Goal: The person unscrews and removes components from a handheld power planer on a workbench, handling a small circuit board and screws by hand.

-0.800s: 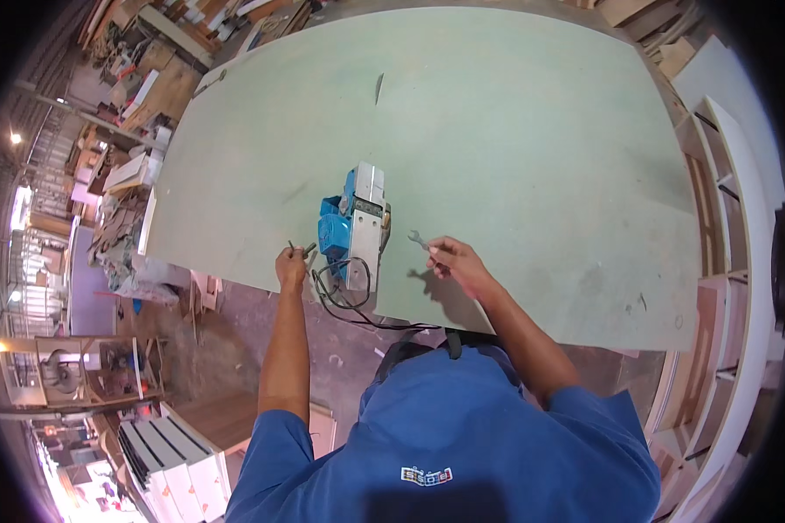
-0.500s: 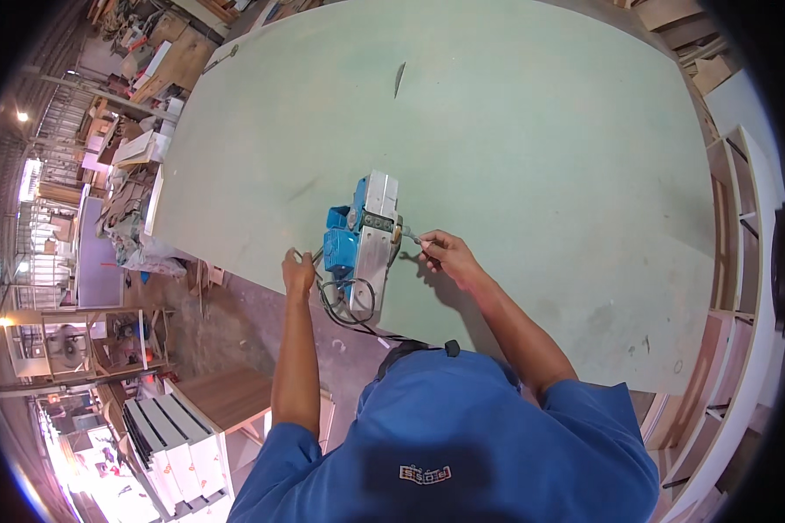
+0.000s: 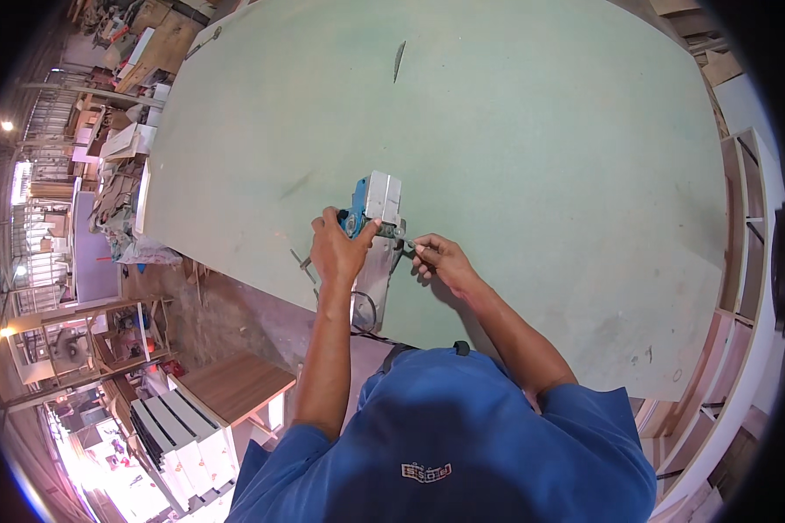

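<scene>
A blue electric hand planer (image 3: 381, 199) lies on the pale green tabletop near its front edge, its silver sole facing up. My left hand (image 3: 337, 251) grips its middle from the left, with the thumb by the cutter drum. A small metal wrench (image 3: 407, 241) is pinched in the fingers of my right hand (image 3: 445, 261). Its far end meets the planer's right side beside the drum. The left hand covers much of the blue body. A black cord (image 3: 366, 310) loops at the planer's near end.
A thin dark blade-like piece (image 3: 399, 63) lies farther back on the green table (image 3: 532, 157). White shelving (image 3: 754, 235) runs along the right. A brown wooden panel (image 3: 234, 388) and stacked white boards (image 3: 179, 444) stand at lower left; clutter lies beyond the left edge.
My left hand has moved from beside the cord, up and right, onto the middle of the planer. The right hand keeps the wrench at the planer's side, having shifted only slightly.
</scene>
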Demonstrator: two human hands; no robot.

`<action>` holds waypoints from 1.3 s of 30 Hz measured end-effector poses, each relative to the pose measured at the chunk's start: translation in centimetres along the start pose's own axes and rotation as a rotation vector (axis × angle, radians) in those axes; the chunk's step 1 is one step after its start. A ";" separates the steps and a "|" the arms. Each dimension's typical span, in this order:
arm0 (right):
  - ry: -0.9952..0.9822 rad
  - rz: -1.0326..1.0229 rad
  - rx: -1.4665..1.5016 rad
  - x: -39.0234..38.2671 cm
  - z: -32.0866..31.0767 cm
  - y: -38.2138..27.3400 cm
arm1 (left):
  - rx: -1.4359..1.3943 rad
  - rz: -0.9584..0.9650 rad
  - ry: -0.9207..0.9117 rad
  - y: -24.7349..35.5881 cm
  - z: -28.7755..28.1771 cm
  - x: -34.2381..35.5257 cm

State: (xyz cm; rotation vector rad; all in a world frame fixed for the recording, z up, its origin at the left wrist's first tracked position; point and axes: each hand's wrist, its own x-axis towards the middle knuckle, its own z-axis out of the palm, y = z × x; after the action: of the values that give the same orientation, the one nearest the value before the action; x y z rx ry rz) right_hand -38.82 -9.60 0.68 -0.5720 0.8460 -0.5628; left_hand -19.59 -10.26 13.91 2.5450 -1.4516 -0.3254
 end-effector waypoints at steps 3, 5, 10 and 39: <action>0.007 -0.026 -0.041 0.3 0.2 -0.1 | -0.017 0.005 -0.038 -0.8 -0.1 1.3; 0.003 -0.050 -0.060 0.6 0.6 -0.7 | 0.002 0.043 -0.033 -1.3 0.0 2.1; -0.002 -0.079 -0.112 1.9 0.5 -0.8 | 0.008 0.008 -0.239 -1.5 -0.5 4.5; 0.111 -0.254 -0.398 1.0 3.9 -4.7 | -0.289 -0.095 -0.902 -2.9 -1.5 13.8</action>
State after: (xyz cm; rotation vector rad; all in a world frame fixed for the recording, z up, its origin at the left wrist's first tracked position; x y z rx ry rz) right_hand -36.18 -12.68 5.32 -1.0293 1.0060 -0.6654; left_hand -9.95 -20.68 13.28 2.2964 -1.3392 -1.7207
